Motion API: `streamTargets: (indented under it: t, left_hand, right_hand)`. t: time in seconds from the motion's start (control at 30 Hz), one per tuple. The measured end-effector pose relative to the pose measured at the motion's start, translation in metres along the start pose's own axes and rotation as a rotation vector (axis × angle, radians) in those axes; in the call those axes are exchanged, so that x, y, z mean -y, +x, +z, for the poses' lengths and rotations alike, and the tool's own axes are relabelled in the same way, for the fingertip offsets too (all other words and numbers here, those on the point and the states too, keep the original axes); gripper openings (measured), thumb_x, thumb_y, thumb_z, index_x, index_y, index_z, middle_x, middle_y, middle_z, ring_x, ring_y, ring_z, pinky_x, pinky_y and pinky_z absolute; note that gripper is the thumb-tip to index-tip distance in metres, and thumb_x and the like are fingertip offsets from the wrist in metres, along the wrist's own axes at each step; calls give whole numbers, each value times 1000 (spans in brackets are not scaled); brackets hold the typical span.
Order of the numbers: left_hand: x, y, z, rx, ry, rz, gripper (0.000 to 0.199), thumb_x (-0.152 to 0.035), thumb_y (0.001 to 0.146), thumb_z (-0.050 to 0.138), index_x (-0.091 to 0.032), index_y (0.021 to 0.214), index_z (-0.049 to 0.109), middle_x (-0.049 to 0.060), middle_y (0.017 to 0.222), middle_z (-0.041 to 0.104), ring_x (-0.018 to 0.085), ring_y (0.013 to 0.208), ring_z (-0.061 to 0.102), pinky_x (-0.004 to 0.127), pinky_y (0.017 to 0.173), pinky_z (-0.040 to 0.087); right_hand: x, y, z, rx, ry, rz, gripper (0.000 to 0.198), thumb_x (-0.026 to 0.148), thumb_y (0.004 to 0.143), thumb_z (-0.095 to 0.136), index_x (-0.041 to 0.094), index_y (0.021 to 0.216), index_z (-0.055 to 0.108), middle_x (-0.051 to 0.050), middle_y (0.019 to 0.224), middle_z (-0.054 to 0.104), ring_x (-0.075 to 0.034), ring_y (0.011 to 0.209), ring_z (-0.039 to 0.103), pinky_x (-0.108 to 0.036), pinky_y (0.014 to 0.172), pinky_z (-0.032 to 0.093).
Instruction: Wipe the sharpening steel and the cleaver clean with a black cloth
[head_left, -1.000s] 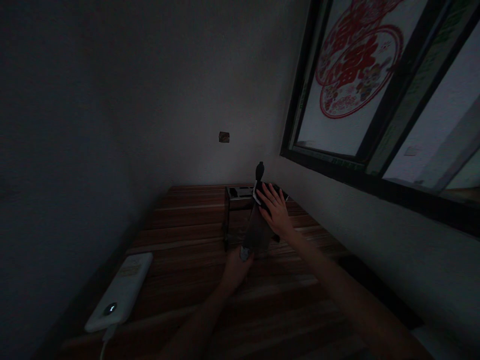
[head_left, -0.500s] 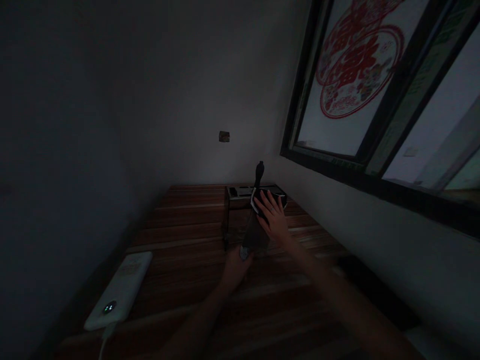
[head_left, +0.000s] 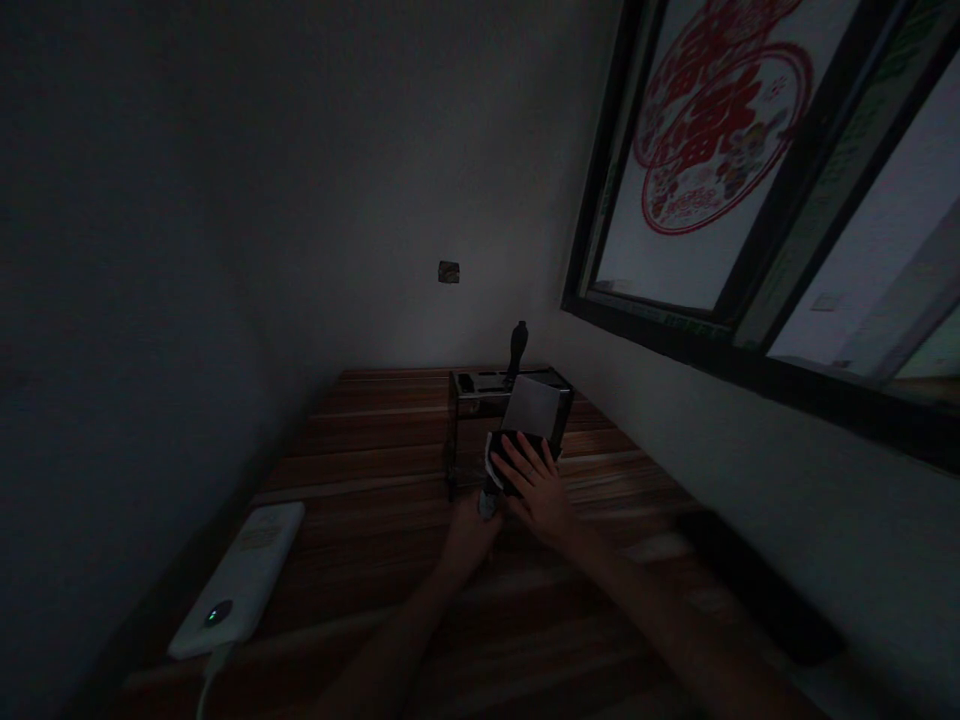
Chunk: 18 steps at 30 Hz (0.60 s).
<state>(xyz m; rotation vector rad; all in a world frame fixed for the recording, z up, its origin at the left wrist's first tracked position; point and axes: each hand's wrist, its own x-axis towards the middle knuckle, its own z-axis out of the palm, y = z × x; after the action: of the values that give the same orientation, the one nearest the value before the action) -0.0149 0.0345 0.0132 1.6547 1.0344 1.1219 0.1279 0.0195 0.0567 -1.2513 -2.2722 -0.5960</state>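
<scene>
My left hand [head_left: 466, 535] is closed round the handle of a cleaver [head_left: 531, 405], whose broad pale blade points up and away. My right hand [head_left: 541, 492] lies with its fingers spread on a black cloth [head_left: 499, 446] with a white edge, pressing it against the lower blade near the handle. Cloth and fingers cover that part of the blade. Just behind the blade stands a dark knife rack [head_left: 466, 384]. Out of its top sticks a black handle [head_left: 518, 345].
On the wooden table [head_left: 360, 540], a white power bank [head_left: 244, 575] with a cable lies at the left. A long black object [head_left: 757, 585] rests at the right by the wall. The window frame [head_left: 660, 335] rises above the right side; the room is dim.
My right hand and the cloth have slid down the blade toward the handle, uncovering its upper part. My left hand stays almost in place with the cleaver.
</scene>
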Motion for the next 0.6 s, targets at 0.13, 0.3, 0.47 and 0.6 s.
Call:
streamTargets:
  t: [0.13,0.3,0.47,0.6]
  left_hand:
    - [-1,-2,0,18,-53,-37,14,-14,63,48,-13,74,56,2,68,61,12,58,55,20,55,43]
    - [0,-4,0,56,-75,-105,18,-16,65,45,-11,78,57,4,65,63,12,45,52,21,41,41]
    - [4,-1,-1,73,-57,-26,22,-15,65,45,-11,80,60,7,74,66,16,63,58,24,54,47]
    - [5,0,0,57,-68,-46,21,-16,65,46,-10,79,61,7,73,66,17,64,58,25,57,48]
  right_hand:
    - [12,-12,3,43,22,-46,54,28,83,38,25,134,21,-3,142,20,-25,130,10,-53,102,11]
    - [23,-22,7,79,52,-52,55,25,83,37,23,134,19,-3,141,20,-25,130,9,-54,102,13]
    - [23,-23,9,69,71,-52,55,26,83,37,23,134,20,-3,141,20,-25,130,9,-54,101,13]
    - [22,-23,9,75,61,-53,54,26,83,37,22,134,19,-3,142,20,-25,131,9,-54,102,13]
